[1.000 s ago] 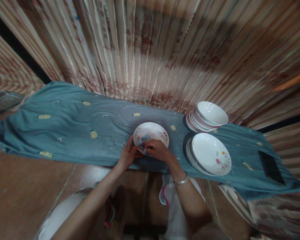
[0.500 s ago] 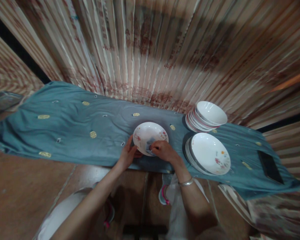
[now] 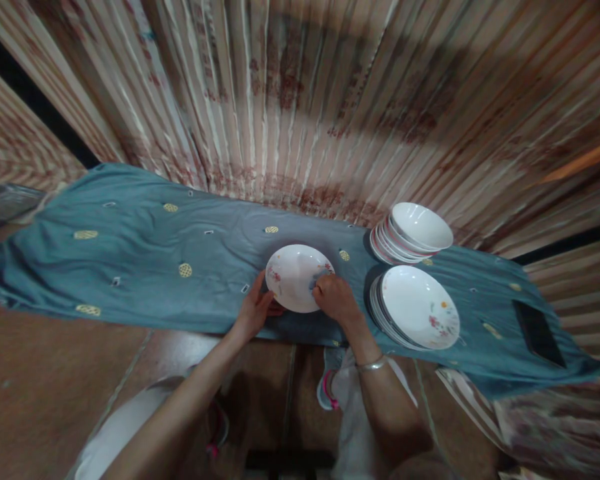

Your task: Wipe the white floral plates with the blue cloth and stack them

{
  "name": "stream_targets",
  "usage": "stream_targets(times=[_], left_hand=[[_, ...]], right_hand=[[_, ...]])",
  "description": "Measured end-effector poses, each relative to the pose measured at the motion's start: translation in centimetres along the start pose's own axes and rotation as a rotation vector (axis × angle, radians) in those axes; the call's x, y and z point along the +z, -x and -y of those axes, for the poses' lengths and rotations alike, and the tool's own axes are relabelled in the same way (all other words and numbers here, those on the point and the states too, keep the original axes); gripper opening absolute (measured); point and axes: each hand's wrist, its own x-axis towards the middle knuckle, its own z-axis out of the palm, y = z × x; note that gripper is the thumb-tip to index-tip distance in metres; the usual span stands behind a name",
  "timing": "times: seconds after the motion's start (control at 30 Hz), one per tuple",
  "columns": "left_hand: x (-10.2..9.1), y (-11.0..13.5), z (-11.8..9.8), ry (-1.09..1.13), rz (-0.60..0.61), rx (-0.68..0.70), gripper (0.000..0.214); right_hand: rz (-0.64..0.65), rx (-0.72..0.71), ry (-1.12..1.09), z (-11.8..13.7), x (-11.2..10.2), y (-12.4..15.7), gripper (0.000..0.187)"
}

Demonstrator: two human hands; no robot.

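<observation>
A white plate (image 3: 296, 277) with a floral pattern is tilted up a little over the teal cloth near its front edge. My left hand (image 3: 256, 308) grips the plate's left rim, thumb on top and fingers underneath. Closed around a small bluish-grey cloth (image 3: 313, 284), my right hand (image 3: 336, 298) rests at the plate's right side. Most of the cloth is hidden by the fingers.
To the right stand a stack of floral plates (image 3: 420, 307) and, behind it, a stack of bowls (image 3: 414, 230). A dark phone-like slab (image 3: 539, 333) lies farther right on the tablecloth (image 3: 145, 267). A pleated curtain (image 3: 280, 100) hangs behind the table.
My right hand has moved rightward across the plate with the cloth, from the lower middle to the right rim. My left hand and the plate stay about where they were.
</observation>
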Motion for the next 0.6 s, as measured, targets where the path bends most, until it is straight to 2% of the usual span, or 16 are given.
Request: stream_targets(times=[0.13,0.3,0.6], left_hand=[[-0.1,-0.1,0.2,0.006,0.005,0.002,0.089],[-0.1,-0.2,0.3,0.007,0.007,0.003,0.090],[-0.4,-0.3,0.6,-0.008,0.040,0.019,0.090]], right_hand=[[-0.071,0.061,0.035,0.2,0.5,-0.5,0.021],[-0.140,0.038,-0.008,-0.2,1.1,-1.4,0.022],[-0.222,0.011,-0.204,0.0,2.6,-2.9,0.030]])
